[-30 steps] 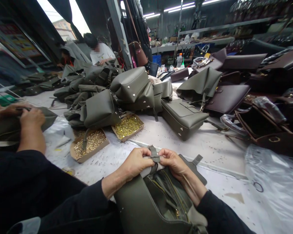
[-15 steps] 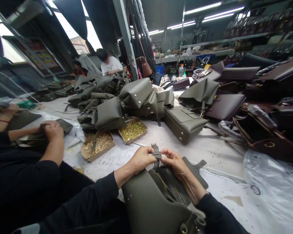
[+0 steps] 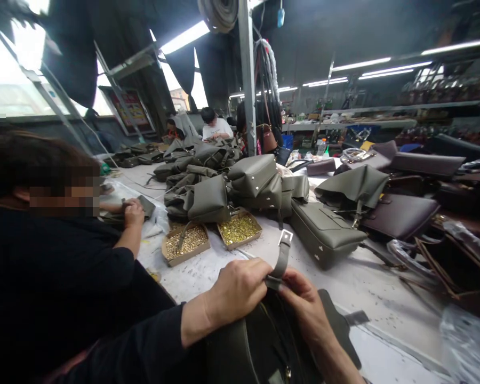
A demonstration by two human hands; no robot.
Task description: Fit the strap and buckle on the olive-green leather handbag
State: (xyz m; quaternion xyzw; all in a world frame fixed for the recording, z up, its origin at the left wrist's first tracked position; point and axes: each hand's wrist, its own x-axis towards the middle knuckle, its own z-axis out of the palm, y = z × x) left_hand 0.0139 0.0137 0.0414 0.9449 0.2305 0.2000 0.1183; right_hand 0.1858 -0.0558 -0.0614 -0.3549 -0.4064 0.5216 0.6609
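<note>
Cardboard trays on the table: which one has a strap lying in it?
The left tray, nearer the co-worker: a green strap lies across its duller hardware. The right tray holds only bright gold pieces.

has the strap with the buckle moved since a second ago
Yes. The strap now stands up above both hands, buckle raised toward the rivet trays; earlier it lay folded between the fingers.

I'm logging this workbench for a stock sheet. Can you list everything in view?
strap: one, olive with a metal buckle, upright between both hands
bag: one, olive, under the hands
olive bags: a heap, count unclear, mid table
brown bags: several, right side
trays: two, cardboard, holding brass bits, below the heap
table: one, white
co-worker: one, black sleeves, at left
people: at least two, far end
left hand: pinching the strap
right hand: pinching the strap
</note>
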